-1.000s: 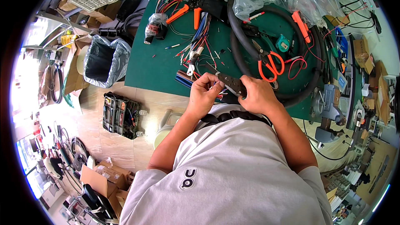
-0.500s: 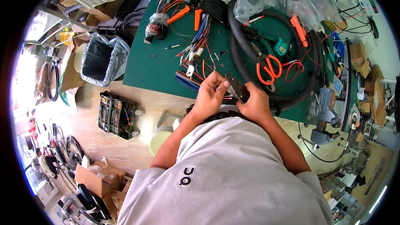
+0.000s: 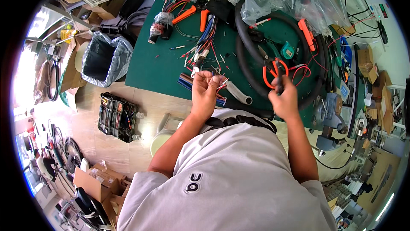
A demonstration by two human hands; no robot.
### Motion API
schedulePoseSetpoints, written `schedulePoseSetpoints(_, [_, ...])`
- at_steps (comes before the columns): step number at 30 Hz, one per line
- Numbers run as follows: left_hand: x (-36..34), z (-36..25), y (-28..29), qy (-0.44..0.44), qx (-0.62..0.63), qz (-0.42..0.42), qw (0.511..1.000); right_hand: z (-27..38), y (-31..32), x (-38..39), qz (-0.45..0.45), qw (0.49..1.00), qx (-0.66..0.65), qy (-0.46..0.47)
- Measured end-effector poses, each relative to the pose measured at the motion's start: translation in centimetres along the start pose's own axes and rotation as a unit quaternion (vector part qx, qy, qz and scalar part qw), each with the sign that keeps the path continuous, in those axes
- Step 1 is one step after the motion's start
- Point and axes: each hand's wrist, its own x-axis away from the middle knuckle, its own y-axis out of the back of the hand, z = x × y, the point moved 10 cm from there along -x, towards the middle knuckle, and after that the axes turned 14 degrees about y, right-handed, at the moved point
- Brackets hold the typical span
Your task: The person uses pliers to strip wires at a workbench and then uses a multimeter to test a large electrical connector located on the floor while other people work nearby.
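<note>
My left hand [image 3: 203,96] is closed at the table's near edge, thumb against fingers, pinching thin wires [image 3: 221,86], red and white ends of which poke out beside the thumb. My right hand [image 3: 285,102] is wrapped round a dark hand tool [image 3: 279,85], whose exact kind I cannot make out. It is held up in front of the orange-handled scissors [image 3: 273,69]. Between my hands lies a grey, ribbed, handle-like piece [image 3: 238,92] with a hole at its end. Left of the wires, a bundle of thick blue and brown cables [image 3: 188,82] sticks out.
A thick black cable [image 3: 246,75] loops across the green table [image 3: 149,68]. Orange-handled pliers [image 3: 185,14], a teal tape measure [image 3: 287,50] and plastic bags [image 3: 260,8] lie farther back. A vise [image 3: 334,113] stands at the right; a lined bin [image 3: 102,66] stands at the left.
My right hand has moved right, away from my left hand, carrying the dark tool. My left hand has shifted slightly left. The grey ribbed piece and the wire ends now show between them.
</note>
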Motion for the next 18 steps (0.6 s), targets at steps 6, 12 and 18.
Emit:
schedulePoseSetpoints(6, [0.6,0.4,1.4,0.048,0.040,-0.034,0.997,-0.4,-4.3,0.8,0.133,0.989,0.065,-0.029])
schedulePoseSetpoints(12, [1.5,1.1,-1.3,0.143,0.016,0.072,0.987,2.0,-7.6,-0.4,0.257,0.958,0.130,-0.003])
schedulePoseSetpoints(18, [1.6,1.3,-1.5,0.150,-0.064,0.092,0.982,3.2,-9.1,-0.1,0.288,0.949,0.104,0.083])
